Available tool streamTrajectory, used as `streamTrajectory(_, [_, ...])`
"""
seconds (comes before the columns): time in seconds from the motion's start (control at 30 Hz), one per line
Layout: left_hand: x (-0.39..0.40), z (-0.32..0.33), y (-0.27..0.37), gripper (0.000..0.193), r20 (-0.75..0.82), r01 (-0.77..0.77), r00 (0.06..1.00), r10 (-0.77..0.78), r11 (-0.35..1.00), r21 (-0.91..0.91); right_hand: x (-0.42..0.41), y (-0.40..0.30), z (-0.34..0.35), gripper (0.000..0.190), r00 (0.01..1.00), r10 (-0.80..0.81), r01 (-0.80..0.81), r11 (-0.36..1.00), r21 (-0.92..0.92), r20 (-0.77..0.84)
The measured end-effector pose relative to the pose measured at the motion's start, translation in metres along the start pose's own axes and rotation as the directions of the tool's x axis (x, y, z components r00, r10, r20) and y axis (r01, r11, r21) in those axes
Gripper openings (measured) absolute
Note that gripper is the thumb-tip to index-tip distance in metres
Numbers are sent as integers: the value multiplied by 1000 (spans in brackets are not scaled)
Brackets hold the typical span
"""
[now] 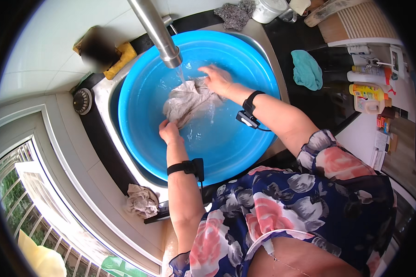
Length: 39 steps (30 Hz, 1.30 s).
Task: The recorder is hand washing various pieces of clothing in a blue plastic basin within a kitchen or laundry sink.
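Observation:
A pale greyish cloth (187, 102) lies wet in a large blue plastic basin (263, 138) holding water. My left hand (170, 132) pinches the cloth's near-left edge between thumb and fingers. At its far-right edge, my right hand (217, 80) touches the fabric with the index finger stretched out; whether it grips any cloth I cannot tell. A metal faucet (171, 57) runs a stream of water onto the cloth's far end. The basin sits in a stainless steel sink (277, 74). Each of my forearms carries a black strap with a small device.
A turquoise cloth (306, 70) lies on the black counter to the right, before several bottles (367, 91). Metal scouring wool (235, 14) sits at the back. On the left are a yellow cloth (121, 62), a sink strainer (83, 101) and a crumpled rag (142, 200).

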<state>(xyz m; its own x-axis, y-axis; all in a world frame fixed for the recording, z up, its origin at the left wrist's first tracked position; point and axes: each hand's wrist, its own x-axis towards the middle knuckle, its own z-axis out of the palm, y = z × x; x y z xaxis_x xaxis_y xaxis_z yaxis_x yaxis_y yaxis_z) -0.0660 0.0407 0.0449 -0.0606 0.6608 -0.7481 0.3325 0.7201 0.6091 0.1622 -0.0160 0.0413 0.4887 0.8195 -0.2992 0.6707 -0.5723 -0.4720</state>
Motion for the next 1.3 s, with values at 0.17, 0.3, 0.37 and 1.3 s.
streamTrajectory(0.17, [-27,41,12,83,396,395,869,-298,899,-189,-24,-48,46,56,971,37,-145,878,455,237])
streamTrajectory(0.3, [-16,29,21,74,648,621,702,-294,698,-356,-44,-91,27,48,988,-136,72,811,581,68])
streamTrajectory(0.37, [-10,30,14,61,668,514,741,-63,693,-506,-56,-108,9,48,978,-206,158,829,537,30])
streamTrajectory(1.3, [-12,34,-1,47,248,-208,967,-53,395,895,-30,-29,34,38,862,52,16,991,-131,504])
